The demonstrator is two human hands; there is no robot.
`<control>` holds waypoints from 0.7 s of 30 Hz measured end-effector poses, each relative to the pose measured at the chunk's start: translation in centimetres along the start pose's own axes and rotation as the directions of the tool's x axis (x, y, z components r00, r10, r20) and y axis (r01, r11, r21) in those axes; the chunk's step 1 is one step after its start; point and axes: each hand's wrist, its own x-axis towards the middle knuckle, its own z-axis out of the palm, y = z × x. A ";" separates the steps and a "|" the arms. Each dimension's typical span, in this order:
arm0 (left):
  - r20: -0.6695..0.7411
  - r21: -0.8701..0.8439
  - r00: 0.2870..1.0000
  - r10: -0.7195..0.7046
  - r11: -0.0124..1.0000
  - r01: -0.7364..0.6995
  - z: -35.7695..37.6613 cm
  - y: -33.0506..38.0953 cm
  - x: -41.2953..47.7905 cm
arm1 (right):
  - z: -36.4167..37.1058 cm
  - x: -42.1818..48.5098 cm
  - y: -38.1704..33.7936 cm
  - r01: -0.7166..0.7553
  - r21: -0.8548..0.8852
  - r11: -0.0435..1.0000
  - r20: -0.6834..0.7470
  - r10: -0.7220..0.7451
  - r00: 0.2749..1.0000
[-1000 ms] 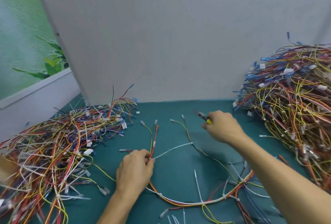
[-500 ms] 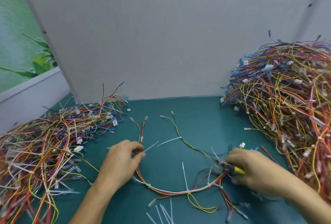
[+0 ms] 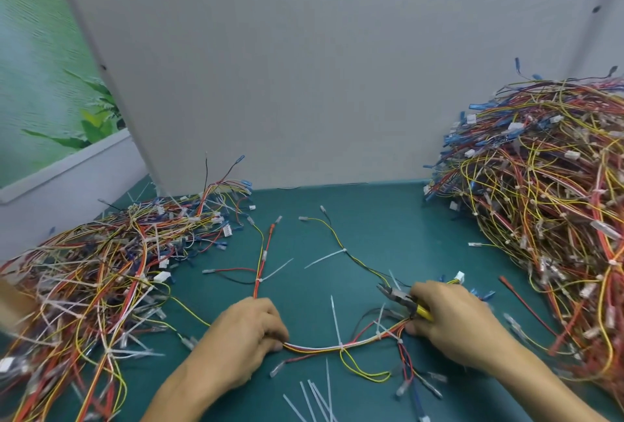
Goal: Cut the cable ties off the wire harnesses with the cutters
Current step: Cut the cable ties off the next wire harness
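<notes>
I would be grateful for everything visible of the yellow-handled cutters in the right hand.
The small yellow-handled cutters have a dark metal head tapering to pointed jaws that aim up and left. Only a short stretch of yellow handle shows; the right hand, gripping them, hides the rest. The head is near the multicoloured wire harness; whether it touches a wire is unclear.

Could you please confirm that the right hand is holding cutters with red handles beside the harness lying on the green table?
Not quite: the handles are yellow, not red. The head view shows the right hand holding the yellow-handled cutters beside the harness lying on the green table.
</notes>
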 end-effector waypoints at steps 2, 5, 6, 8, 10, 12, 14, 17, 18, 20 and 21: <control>-0.006 -0.050 1.000 -0.015 0.999 0.014 -0.2 0.2 0.1 | -0.3 -0.2 0.4 0.039 0.033 0.999 0.024 -0.040 0.999; -0.067 -0.148 0.995 -0.074 0.987 0.064 -0.7 0.7 0.3 | -0.8 -0.4 1.0 0.099 0.066 0.993 0.061 -0.103 0.993; -0.089 -0.145 0.992 -0.087 0.987 0.073 -0.8 0.9 0.4 | -1.0 -0.5 1.2 0.115 0.076 0.990 0.072 -0.121 0.990; -0.144 -0.117 0.986 -0.086 0.991 0.069 -1.0 1.4 0.6 | -1.7 -0.7 1.5 0.148 0.127 0.981 0.055 -0.156 0.986; -0.192 -0.100 0.979 -0.064 0.994 0.045 -1.2 2.2 1.0 | -2.4 -0.9 2.0 0.159 0.200 0.967 -0.063 -0.149 0.987; -0.192 -0.054 0.981 -0.027 0.998 0.017 -1.1 3.2 1.3 | -2.9 -1.2 2.5 0.133 0.317 0.939 -0.210 -0.067 0.975; -0.152 0.012 0.988 0.014 1.000 -0.012 -0.6 4.4 1.7 | -3.1 -1.5 2.9 0.107 0.431 0.896 -0.289 0.025 0.957; -0.093 0.093 0.994 0.065 0.994 -0.056 0.2 6.5 2.4 | -2.6 -1.6 2.7 0.140 0.479 0.866 -0.358 0.047 0.932; -0.082 0.113 0.993 0.086 0.991 -0.076 0.4 7.1 2.7 | -2.5 -1.6 2.4 0.171 0.485 0.858 -0.397 0.042 0.917; -0.088 0.079 0.989 0.115 0.991 -0.108 0.5 8.0 3.5 | -2.7 -1.6 1.8 0.234 0.533 0.813 -0.462 0.047 0.886; -0.103 0.025 0.987 0.120 0.993 -0.118 0.5 8.3 4.0 | -3.0 -1.7 1.6 0.262 0.582 0.770 -0.475 0.060 0.878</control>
